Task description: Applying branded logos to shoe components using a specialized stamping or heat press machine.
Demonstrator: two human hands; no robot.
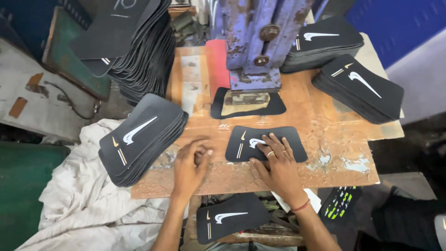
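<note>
While your right hand (274, 160) lies flat, fingers spread, on a black printed sheet (265, 143) at the middle of the desk (325, 139), your left hand (191, 163) rests loosely curled and holding nothing on the bare wood just beside it. Behind the sheet stands a purple press (255, 46) over a black cut-out frame (247, 103). Stacks of the same sheets sit left (139, 137) and far right (360, 88).
</note>
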